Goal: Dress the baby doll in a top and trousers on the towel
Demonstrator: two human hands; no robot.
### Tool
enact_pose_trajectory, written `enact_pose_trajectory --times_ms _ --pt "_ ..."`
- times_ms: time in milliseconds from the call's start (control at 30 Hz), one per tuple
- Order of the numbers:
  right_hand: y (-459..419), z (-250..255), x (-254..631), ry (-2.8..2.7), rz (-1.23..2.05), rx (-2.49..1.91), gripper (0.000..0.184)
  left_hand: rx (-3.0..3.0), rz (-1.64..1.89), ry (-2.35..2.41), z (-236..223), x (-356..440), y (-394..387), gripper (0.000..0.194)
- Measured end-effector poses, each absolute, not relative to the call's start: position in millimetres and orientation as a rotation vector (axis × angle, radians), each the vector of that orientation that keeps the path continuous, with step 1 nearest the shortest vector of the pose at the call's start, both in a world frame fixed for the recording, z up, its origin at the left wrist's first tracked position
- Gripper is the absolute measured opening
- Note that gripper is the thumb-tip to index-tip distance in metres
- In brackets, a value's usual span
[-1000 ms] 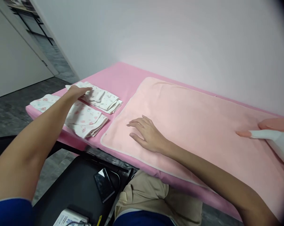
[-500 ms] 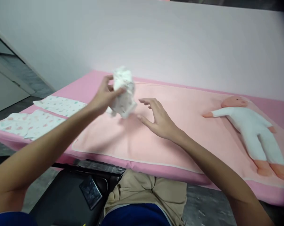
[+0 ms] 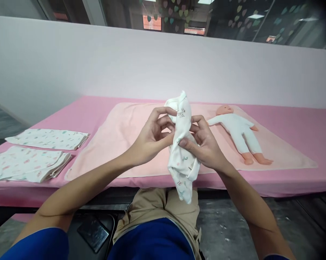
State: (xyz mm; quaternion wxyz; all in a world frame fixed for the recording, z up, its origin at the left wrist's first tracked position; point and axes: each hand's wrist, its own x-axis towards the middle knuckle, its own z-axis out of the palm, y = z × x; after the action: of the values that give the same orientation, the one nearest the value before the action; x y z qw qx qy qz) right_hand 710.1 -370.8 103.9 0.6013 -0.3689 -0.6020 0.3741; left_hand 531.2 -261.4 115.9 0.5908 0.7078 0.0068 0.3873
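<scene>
A crumpled white baby garment (image 3: 183,126) with small animal prints hangs between my hands above the front of the peach mat (image 3: 111,144); its exact kind does not show. My left hand (image 3: 151,141) pinches its left side with thumb and fingers. On the other side my right hand (image 3: 208,150) grips it, thumb across the front and fingers partly hidden behind. The lower end of the cloth dangles past the bed's front edge. To the right, a baby doll (image 3: 234,130) in a white suit lies on its back on the mat.
Two folded printed cloths, one farther back (image 3: 48,139) and one nearer (image 3: 30,163), lie on the pink bed cover (image 3: 82,115) at the left. A white wall (image 3: 141,65) rises behind the bed. A black phone-like device (image 3: 94,233) rests on the chair below.
My left hand lifted the white garment from the folded cloth at the left and brought it to the middle. My right hand, earlier empty and spread, now grips it too. The view turned right.
</scene>
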Motion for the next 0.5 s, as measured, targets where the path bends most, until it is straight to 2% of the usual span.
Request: enact_pose_trajectory --times_ms 67,267,433,500 --pt "-376 114 707 -1.403 0.81 -0.833 0.064 1.611 0.983 0.059 122 535 -276 0.062" --pt "-386 138 693 -1.449 0.577 -0.847 0.068 1.627 0.992 0.125 139 517 -291 0.071" --pt "-382 137 679 -1.478 0.585 -0.841 0.067 1.509 0.833 0.205 138 499 -292 0.075" --pt "-378 135 674 -1.469 0.607 -0.853 0.065 1.49 0.757 0.217 137 496 -291 0.07"
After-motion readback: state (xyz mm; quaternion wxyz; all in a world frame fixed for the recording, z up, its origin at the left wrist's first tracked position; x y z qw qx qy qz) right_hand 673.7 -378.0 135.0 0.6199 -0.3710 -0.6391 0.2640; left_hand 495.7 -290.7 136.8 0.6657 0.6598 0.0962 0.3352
